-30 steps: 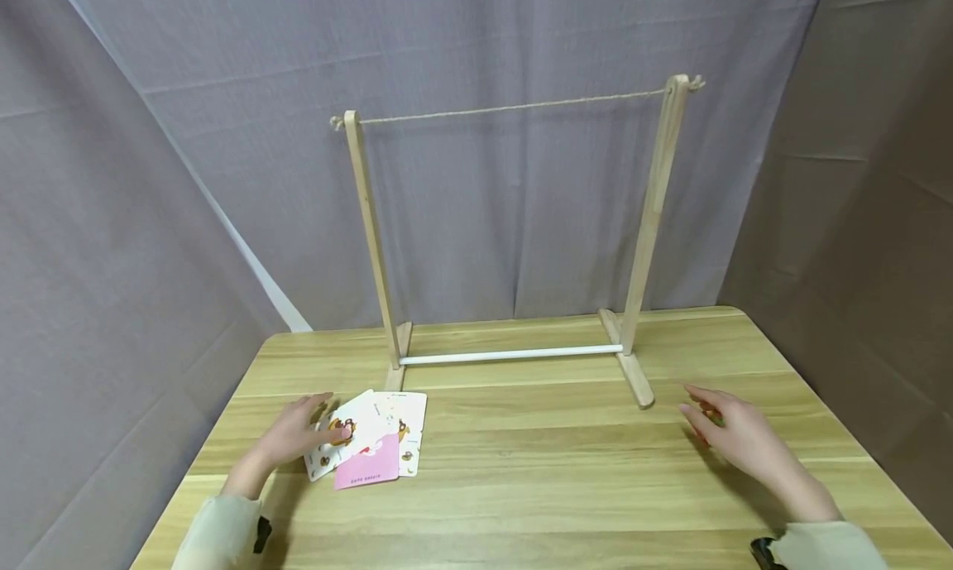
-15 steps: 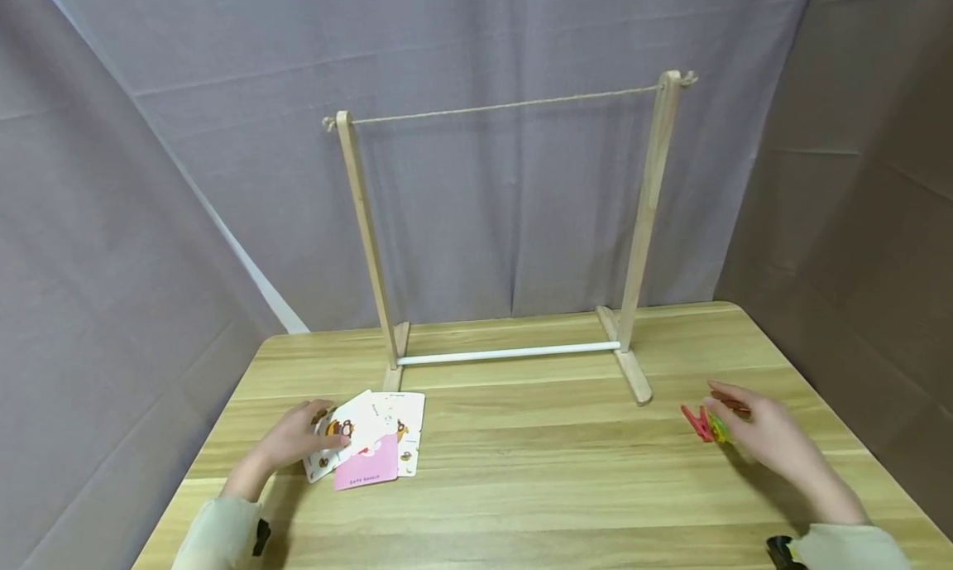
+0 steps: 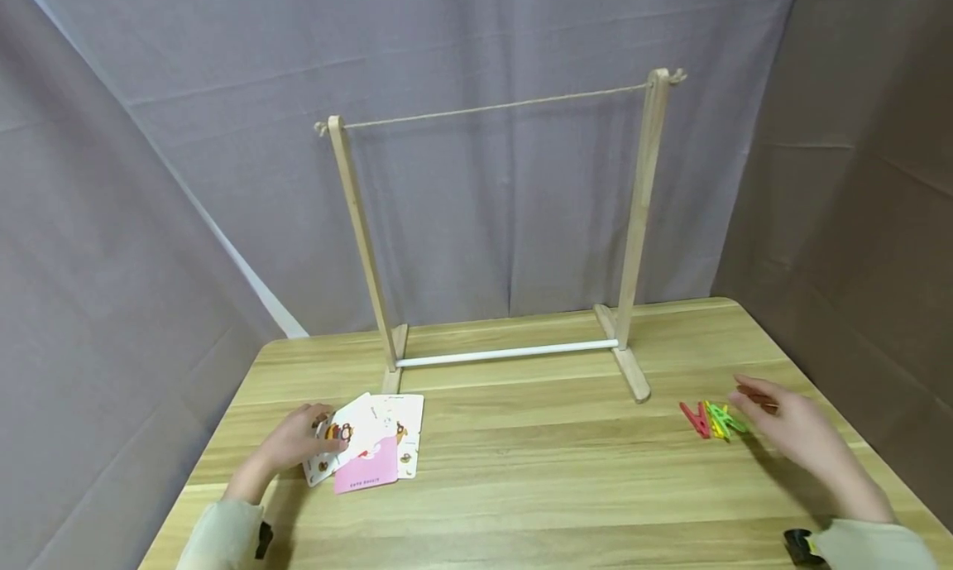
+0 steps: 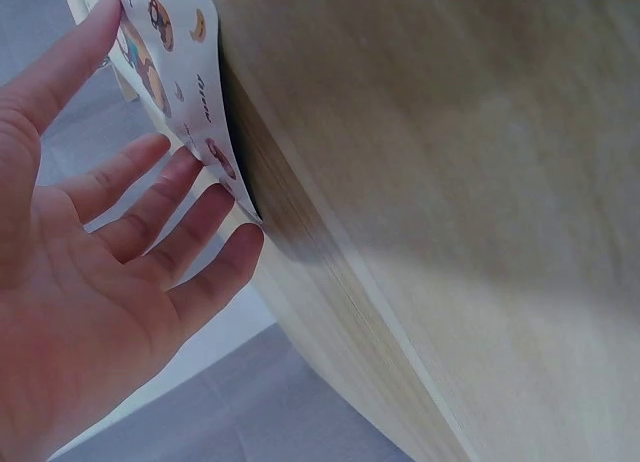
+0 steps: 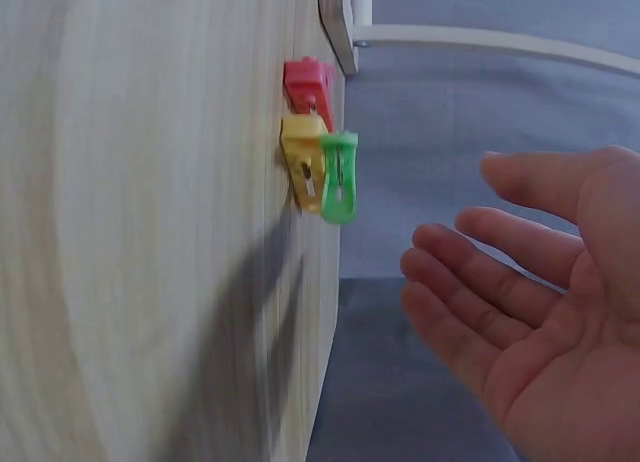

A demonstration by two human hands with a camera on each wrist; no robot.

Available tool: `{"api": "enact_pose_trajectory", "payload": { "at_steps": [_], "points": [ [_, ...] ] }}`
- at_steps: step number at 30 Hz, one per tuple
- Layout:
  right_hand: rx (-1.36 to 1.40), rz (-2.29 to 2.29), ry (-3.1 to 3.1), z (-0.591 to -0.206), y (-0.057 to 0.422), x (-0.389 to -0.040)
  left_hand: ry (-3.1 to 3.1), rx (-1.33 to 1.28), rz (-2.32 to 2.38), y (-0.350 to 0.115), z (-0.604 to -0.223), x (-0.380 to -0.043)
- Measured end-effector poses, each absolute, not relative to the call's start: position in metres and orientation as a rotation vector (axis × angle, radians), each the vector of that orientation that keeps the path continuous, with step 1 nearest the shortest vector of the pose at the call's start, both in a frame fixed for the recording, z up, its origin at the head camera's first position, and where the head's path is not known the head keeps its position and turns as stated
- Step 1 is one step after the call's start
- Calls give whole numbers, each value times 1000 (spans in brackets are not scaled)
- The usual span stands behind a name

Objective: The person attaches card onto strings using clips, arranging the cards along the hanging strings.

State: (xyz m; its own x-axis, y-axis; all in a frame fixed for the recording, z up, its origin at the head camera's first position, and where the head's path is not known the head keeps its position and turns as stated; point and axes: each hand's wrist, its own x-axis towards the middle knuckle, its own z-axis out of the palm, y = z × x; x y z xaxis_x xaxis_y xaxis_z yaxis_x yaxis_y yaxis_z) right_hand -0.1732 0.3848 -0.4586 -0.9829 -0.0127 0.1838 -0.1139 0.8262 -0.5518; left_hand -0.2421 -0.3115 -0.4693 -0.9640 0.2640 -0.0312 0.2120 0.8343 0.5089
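Observation:
On the table's left lies a small overlapping pile of cards: a white card with cartoon drawings (image 3: pixel 340 429), a pink card (image 3: pixel 368 469) and another white card (image 3: pixel 411 421). My left hand (image 3: pixel 289 439) touches the drawn card, its thumb over the face. In the left wrist view its other fingertips reach the edge of that card (image 4: pixel 200 92), which stands slightly raised. On the right lie a red clothespin (image 3: pixel 696 419), a yellow clothespin (image 5: pixel 303 162) and a green clothespin (image 5: pixel 340 179), bunched together. Beside them my right hand (image 3: pixel 792 429) hovers with relaxed fingers, holding nothing.
A wooden frame (image 3: pixel 644 214) stands at the back of the table (image 3: pixel 521 487). A string (image 3: pixel 491 107) runs between its post tops, and a white rod (image 3: pixel 506 354) joins the feet. Grey curtains (image 3: pixel 462 206) hang behind and at both sides.
My right hand has drawn away to the right, leaving the clothespins uncovered on the table. My left hand stays at the cards, nearly still. The head view has shifted slightly.

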Motion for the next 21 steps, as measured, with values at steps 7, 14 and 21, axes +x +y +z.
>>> {"api": "enact_pose_trajectory", "payload": {
  "at_steps": [7,14,21],
  "points": [
    [101,851,-2878,-463,396,-174,2907,374,803,-311,-470,-242],
    [72,821,-2976,-470,404,-178,2924,342,776,-311,-470,-241],
    [52,860,-3056,-475,406,-179,2923,329,762,-311,-470,-242]
  ]
}}
